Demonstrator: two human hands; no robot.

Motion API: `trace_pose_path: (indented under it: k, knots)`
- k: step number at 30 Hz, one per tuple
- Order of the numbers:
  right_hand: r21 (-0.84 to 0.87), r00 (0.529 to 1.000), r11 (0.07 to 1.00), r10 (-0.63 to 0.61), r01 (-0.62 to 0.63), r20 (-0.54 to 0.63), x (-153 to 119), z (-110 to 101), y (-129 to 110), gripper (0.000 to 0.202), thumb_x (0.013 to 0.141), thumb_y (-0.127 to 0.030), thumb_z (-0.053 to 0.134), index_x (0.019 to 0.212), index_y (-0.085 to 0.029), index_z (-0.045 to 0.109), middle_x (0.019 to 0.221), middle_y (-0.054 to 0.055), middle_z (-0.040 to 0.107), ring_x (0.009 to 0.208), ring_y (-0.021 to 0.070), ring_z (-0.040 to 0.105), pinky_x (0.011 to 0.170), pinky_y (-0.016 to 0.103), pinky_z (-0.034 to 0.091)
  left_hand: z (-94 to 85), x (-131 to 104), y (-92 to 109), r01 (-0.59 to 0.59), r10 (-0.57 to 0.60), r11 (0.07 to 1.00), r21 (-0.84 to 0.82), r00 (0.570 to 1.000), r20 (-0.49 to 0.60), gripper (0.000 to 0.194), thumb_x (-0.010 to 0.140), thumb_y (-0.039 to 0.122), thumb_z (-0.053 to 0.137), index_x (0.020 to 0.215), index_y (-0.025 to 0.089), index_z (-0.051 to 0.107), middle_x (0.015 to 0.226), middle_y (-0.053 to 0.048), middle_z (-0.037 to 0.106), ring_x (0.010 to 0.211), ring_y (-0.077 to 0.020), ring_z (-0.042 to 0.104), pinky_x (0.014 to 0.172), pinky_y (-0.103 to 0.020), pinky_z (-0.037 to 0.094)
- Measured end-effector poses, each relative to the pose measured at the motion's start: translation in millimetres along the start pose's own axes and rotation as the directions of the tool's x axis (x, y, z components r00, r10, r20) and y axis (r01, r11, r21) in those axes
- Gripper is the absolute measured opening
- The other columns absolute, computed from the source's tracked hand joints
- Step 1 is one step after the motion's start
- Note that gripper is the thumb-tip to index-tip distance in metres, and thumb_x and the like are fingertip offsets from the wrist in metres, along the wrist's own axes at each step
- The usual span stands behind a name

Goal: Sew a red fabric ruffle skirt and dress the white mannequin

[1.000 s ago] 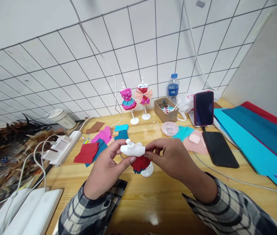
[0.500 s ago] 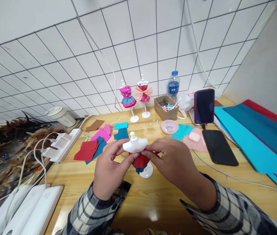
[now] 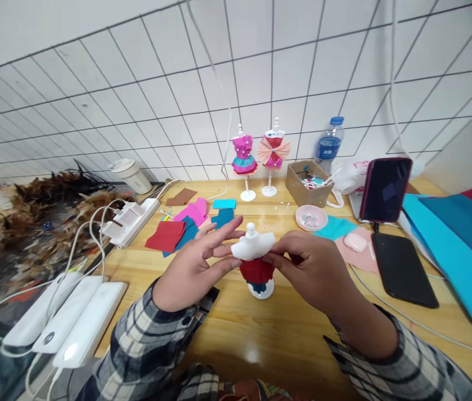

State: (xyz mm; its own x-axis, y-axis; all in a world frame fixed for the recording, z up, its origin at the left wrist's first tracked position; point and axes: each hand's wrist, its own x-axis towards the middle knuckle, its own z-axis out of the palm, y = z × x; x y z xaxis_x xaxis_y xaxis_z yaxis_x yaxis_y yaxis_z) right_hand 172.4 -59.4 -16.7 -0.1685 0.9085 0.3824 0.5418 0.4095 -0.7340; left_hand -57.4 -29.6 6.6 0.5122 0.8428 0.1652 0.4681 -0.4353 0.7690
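Observation:
In the middle of the table a small white dress form stands between my hands, wrapped in a red crepe-paper skirt with a teal layer below. My right hand pinches the top edge of the red skirt at the form's right side, thumb in front. On the opposite side my left hand steadies the form lightly. Its thumb touches near the waist, other fingertips reach toward the shoulder and partly behind it, and the index finger is raised. The form's round white base shows behind the skirt.
Two dressed forms, one pink and one with a peach bow, stand at the back. Beside them are a cardboard box, a bottle and a pink dish. Paper pieces, power banks, cables and phones lie around.
My left index finger has lifted and the left fingers have spread, loosening their hold. The right hand keeps its pinch. The whole view has shifted, so things appear further right.

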Motion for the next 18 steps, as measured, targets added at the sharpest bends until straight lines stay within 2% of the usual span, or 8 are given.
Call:
trace_pose_path:
  k: [2, 4, 7, 10, 14, 18]
  knots:
    - [-0.004, 1.000, 1.000, 0.002, -0.002, 0.000, 0, 1, -2, 0.010, 0.087, -0.023, 0.066, 0.082, -0.023, 0.074, 0.068, -0.003, 0.065, 0.060, 0.0101, 0.053, 0.056, 0.025, 0.035, -1.7, 4, 0, -0.007, 0.007, 0.996, 0.092, 1.000, 0.001, 0.062, 0.084, 0.032, 0.069, 0.143, 0.027, 0.048, 0.121, -0.006, 0.071, 0.128, -0.0276, 0.055, 0.121, -0.053, 0.017]
    - [0.000, 1.000, 1.000, -0.005, 0.005, 0.009, 0, 1, -3, 0.009, 0.087, -0.023, 0.066, 0.082, -0.023, 0.074, 0.067, -0.003, 0.064, 0.058, 0.0099, 0.052, 0.055, 0.025, 0.035, -1.6, 8, 0, -0.012, 0.011, 0.991, 0.131, 1.000, 0.006, 0.062, 0.081, 0.028, 0.073, 0.139, 0.028, 0.053, 0.110, -0.003, 0.076, 0.123, -0.0271, 0.059, 0.121, -0.054, 0.016]
    - [-0.005, 0.999, 1.000, -0.017, 0.017, 0.028, 0, 1, -1, 0.009, 0.087, -0.023, 0.066, 0.082, -0.022, 0.074, 0.068, -0.003, 0.064, 0.060, 0.0102, 0.053, 0.056, 0.025, 0.036, -1.2, 13, 0, -0.036, 0.037, 0.989, 0.147, 0.999, -0.004, 0.057, 0.075, 0.024, 0.078, 0.129, 0.029, 0.062, 0.098, -0.001, 0.078, 0.110, -0.0265, 0.066, 0.113, -0.051, 0.031]
    - [-0.001, 0.999, 1.000, -0.025, 0.025, 0.031, 0, 1, 2, 0.011, 0.087, -0.022, 0.065, 0.082, -0.021, 0.075, 0.070, -0.002, 0.066, 0.061, 0.0104, 0.055, 0.056, 0.025, 0.038, -0.4, 17, -2, -0.073, 0.078, 0.988, 0.138, 0.996, -0.033, 0.054, 0.070, 0.029, 0.083, 0.122, 0.027, 0.067, 0.096, -0.003, 0.078, 0.097, -0.0236, 0.068, 0.099, -0.043, 0.044]
    - [-0.002, 0.996, 0.996, -0.085, 0.085, 0.027, -1, -2, 3, 0.016, 0.090, -0.022, 0.060, 0.086, -0.021, 0.076, 0.075, 0.000, 0.068, 0.067, 0.0114, 0.059, 0.062, 0.026, 0.043, 3.0, 20, -4, -0.078, 0.083, 0.991, 0.105, 0.995, -0.048, 0.057, 0.067, 0.030, 0.085, 0.121, 0.029, 0.067, 0.098, -0.002, 0.075, 0.091, -0.0199, 0.068, 0.093, -0.036, 0.048]
    - [-0.067, 0.986, 0.995, -0.068, 0.079, 0.150, -2, -13, 1, 0.018, 0.089, -0.031, 0.062, 0.099, -0.023, 0.075, 0.088, 0.003, 0.069, 0.077, 0.0155, 0.060, 0.066, 0.029, 0.044, 11.0, 21, 6, -0.036, 0.043, 0.997, 0.070, 0.992, -0.115, 0.061, 0.069, 0.028, 0.083, 0.126, 0.031, 0.063, 0.087, 0.002, 0.074, 0.089, -0.0188, 0.068, 0.091, -0.033, 0.049]
